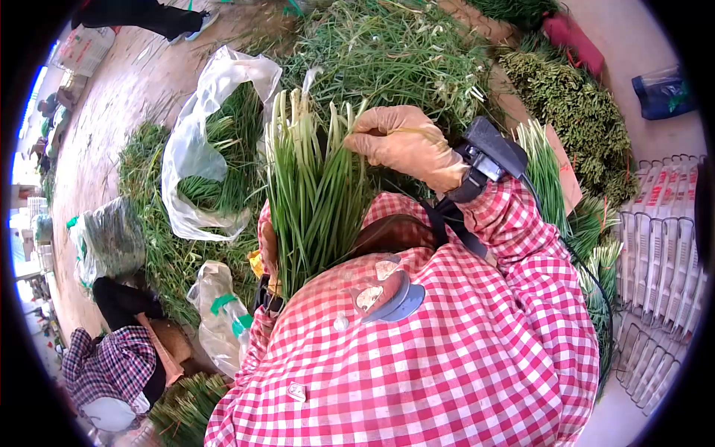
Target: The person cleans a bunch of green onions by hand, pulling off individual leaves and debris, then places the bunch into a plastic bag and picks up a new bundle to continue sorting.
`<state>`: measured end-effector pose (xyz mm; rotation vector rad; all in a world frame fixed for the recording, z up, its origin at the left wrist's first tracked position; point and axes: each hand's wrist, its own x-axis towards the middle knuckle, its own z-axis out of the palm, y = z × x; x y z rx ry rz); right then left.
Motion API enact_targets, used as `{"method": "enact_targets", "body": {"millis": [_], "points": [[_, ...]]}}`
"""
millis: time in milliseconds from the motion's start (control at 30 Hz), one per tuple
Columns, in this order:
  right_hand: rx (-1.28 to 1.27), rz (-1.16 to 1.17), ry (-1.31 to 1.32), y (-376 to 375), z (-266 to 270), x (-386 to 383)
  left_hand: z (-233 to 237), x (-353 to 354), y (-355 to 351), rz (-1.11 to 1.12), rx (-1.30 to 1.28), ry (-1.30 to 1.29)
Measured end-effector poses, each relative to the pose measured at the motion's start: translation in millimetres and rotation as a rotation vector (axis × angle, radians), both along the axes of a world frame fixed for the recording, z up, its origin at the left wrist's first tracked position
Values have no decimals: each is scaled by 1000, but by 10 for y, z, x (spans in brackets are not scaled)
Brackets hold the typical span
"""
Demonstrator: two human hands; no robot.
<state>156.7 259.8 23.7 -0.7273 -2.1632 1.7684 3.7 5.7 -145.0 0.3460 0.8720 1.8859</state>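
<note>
A thick bunch of green chives (316,197) stands upright against my chest, pale stem ends at the top. My left hand (269,242), mostly hidden behind the leaves, is closed around the bunch from its left side. In an orange-tan glove, my right hand (406,145) is beside the stem ends on the right. Its thumb and fingers are pinched together, and a thin pale stalk seems to run from them across the glove.
Loose green trimmings (395,59) are heaped in front. A clear plastic bag (186,171) lies on the left heap. Tied chive bundles (544,171) and a stack of bundles (573,104) lie right, near white crates (659,238). A co-worker (119,365) sits at lower left.
</note>
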Motion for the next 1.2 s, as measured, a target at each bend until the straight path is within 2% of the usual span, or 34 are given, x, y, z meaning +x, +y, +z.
{"method": "enact_targets", "body": {"millis": [133, 200, 233, 300, 367, 433, 467, 533, 600, 667, 767, 867, 967, 1100, 1167, 1200], "points": [[146, 61, 52, 28, 171, 53, 264, 69, 83, 12, -1, -28], [-164, 46, 143, 172, 495, 263, 255, 47, 88, 18, -7, -40], [-404, 73, 653, 312, 426, 348, 250, 32, 84, 21, -6, -46], [-110, -180, 623, 626, 576, 590, 236, 5, 82, 25, -10, -51], [-4, -563, 668, 641, 767, 584, 228, -13, 93, 23, -12, -57], [210, -367, 321, 346, 804, 396, 238, -19, 117, 10, -13, -63], [-17, -228, 198, 183, 679, 324, 254, -9, 123, 2, -17, -68], [-238, -34, -40, -51, 354, 174, 277, -32, 140, -7, -28, -73], [-25, 78, 32, -201, -64, 45, 330, -46, 139, -27, -32, -74], [-45, 179, -69, -325, 139, -42, 391, -19, 157, -55, -24, -86], [-1, 229, -202, -286, 64, -40, 451, 74, 155, -100, -33, -124], [220, 235, -176, -237, 119, -4, 488, 110, 138, -120, -39, -145], [-61, 296, -399, -144, 234, 22, 498, 148, 89, -131, -44, -153], [-124, 276, -158, 22, 263, 185, 523, 170, 29, -123, -39, -142], [-75, 166, -122, 171, 520, 221, 524, 174, -17, -116, -51, -142], [-172, 105, -63, 267, 618, 251, 517, 201, -51, -102, -62, -148]]}}
